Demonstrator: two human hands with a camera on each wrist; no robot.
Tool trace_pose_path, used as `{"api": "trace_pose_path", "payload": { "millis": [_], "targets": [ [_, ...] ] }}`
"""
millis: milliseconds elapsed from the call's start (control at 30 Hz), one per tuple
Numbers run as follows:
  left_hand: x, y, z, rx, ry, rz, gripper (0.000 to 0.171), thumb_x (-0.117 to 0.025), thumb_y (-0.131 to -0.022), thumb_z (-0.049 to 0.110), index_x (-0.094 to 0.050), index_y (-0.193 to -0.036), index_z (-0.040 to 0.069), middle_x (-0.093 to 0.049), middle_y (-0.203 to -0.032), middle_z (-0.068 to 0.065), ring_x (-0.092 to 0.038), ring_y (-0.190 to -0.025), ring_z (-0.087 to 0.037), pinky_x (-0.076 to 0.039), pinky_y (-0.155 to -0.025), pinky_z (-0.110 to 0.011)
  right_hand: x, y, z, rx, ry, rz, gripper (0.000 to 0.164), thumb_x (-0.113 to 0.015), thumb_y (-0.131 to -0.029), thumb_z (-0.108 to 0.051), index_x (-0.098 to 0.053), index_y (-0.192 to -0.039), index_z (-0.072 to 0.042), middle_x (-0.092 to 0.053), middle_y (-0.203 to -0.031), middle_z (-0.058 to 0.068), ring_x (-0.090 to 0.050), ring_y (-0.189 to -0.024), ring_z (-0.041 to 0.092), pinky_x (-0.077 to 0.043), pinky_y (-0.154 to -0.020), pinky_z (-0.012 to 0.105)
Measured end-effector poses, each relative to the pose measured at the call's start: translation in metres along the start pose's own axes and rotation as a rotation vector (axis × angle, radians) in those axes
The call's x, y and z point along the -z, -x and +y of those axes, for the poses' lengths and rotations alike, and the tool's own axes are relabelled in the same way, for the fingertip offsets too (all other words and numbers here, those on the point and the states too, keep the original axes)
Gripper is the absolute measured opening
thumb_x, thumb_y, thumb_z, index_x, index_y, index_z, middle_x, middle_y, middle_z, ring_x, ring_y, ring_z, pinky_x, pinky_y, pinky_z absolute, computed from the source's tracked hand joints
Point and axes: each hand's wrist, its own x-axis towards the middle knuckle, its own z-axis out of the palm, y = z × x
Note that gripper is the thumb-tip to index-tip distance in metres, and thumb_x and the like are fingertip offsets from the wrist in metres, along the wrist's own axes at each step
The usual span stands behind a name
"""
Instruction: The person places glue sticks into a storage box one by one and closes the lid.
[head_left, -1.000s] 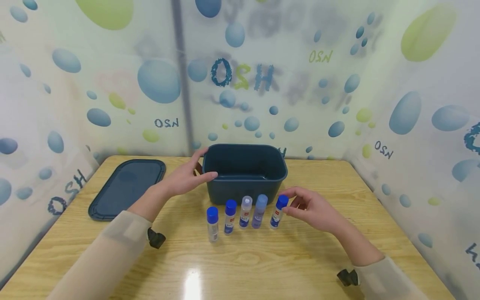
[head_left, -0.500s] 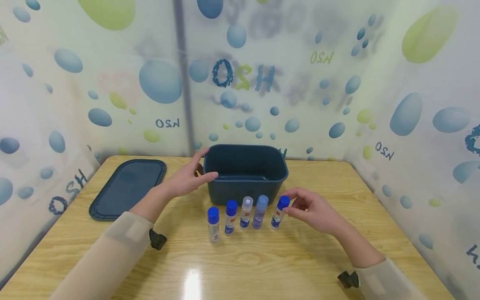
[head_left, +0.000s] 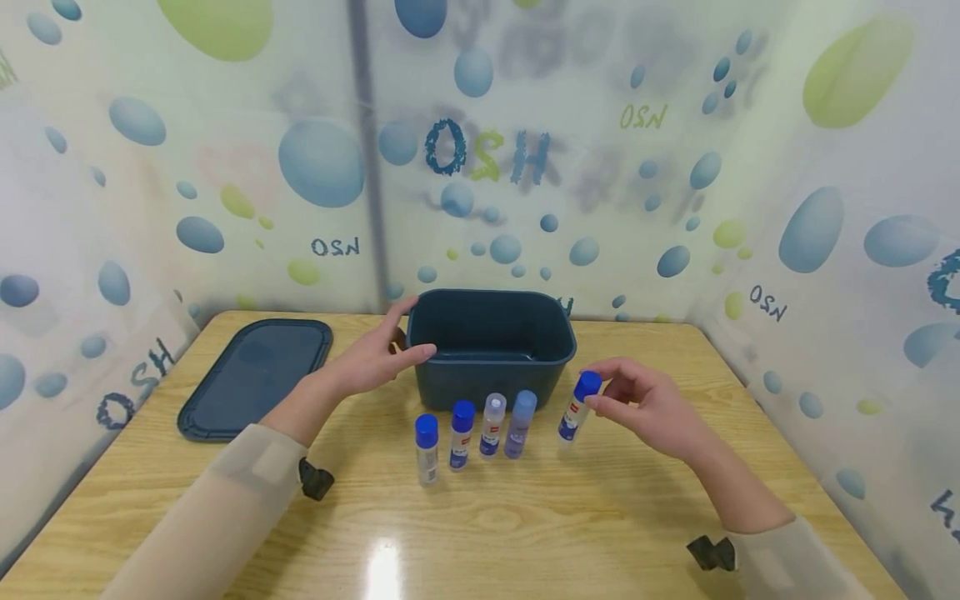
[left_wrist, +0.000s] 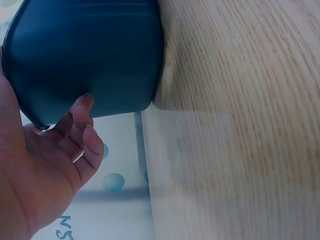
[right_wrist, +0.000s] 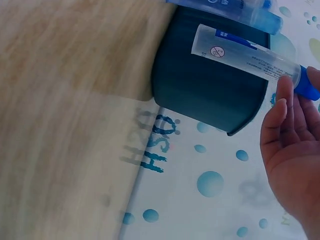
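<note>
My right hand (head_left: 652,410) pinches a clear glue stick (head_left: 574,417) by its blue cap, between thumb and fingers. The stick leans, and its base is raised off the table. In the right wrist view the glue stick (right_wrist: 240,52) passes in front of the bin wall (right_wrist: 205,90). My left hand (head_left: 369,358) grips the left end of a dark blue plastic bin (head_left: 480,382), thumb over the front rim and index finger at the back corner. In the left wrist view, curled fingers (left_wrist: 82,112) meet the bin's outer side. Several glue sticks (head_left: 461,437) stand upright before the bin.
A dark blue lid (head_left: 255,379) lies flat at the left of the wooden table (head_left: 480,533). One standing stick has a clear cap (head_left: 494,405), another a paler blue cap (head_left: 525,402). A patterned curtain (head_left: 480,225) hangs behind the table.
My right hand has moved up and slightly right, raising the rightmost glue stick off the table and tilting it. The left hand, the bin and the other sticks stay in place.
</note>
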Motion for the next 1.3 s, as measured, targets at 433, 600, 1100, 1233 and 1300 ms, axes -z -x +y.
{"api": "trace_pose_path", "payload": {
  "millis": [433, 600, 1100, 1233, 1300],
  "targets": [
    [0.001, 0.001, 0.001, 0.000, 0.011, -0.008, 0.100, -0.065, -0.106, 0.062, -0.003, -0.178, 0.031, -0.065, -0.115, -0.015, -0.063, -0.093, -0.026, -0.056, -0.078, -0.036, 0.021, -0.008, -0.027, 0.118, -0.003, 0.137, 0.030, -0.076, -0.102, -0.004, -0.071, -0.132, -0.006, -0.073, -0.091, -0.005, -0.066, -0.074, 0.017, -0.055, -0.063, 0.026],
    [0.002, 0.001, 0.002, -0.003, 0.020, -0.011, 0.100, -0.065, -0.106, 0.061, -0.003, -0.178, 0.030, -0.065, -0.114, -0.015, -0.063, -0.094, -0.026, -0.056, -0.078, -0.037, 0.028, -0.016, -0.042, 0.163, 0.010, 0.154, 0.030, -0.076, -0.102, -0.004, -0.072, -0.131, -0.008, -0.072, -0.088, -0.004, -0.063, -0.072, 0.016, -0.051, -0.060, 0.027],
    [0.001, 0.000, 0.000, 0.004, 0.014, -0.015, 0.100, -0.065, -0.106, 0.061, -0.002, -0.178, 0.030, -0.066, -0.113, -0.015, -0.064, -0.089, -0.026, -0.056, -0.077, -0.037, 0.036, -0.047, -0.078, 0.161, 0.016, 0.154, 0.028, -0.076, -0.104, -0.013, -0.073, -0.132, -0.012, -0.073, -0.099, -0.007, -0.066, -0.078, 0.017, -0.053, -0.065, 0.026],
    [0.002, 0.000, 0.000, 0.004, 0.015, -0.018, 0.100, -0.065, -0.106, 0.061, -0.002, -0.178, 0.030, -0.066, -0.113, -0.015, -0.063, -0.090, -0.026, -0.056, -0.077, -0.037, 0.036, -0.058, -0.084, 0.142, 0.026, 0.149, 0.029, -0.076, -0.106, -0.018, -0.072, -0.134, -0.012, -0.074, -0.099, -0.002, -0.066, -0.079, 0.017, -0.052, -0.065, 0.027],
    [0.002, 0.000, 0.000, 0.004, 0.013, -0.019, 0.100, -0.065, -0.106, 0.061, -0.001, -0.178, 0.030, -0.066, -0.113, -0.015, -0.063, -0.089, -0.026, -0.056, -0.077, -0.037, 0.035, -0.065, -0.086, 0.135, 0.020, 0.143, 0.030, -0.075, -0.106, -0.019, -0.072, -0.134, -0.011, -0.075, -0.098, -0.001, -0.068, -0.080, 0.017, -0.053, -0.067, 0.027]
  ]
}}
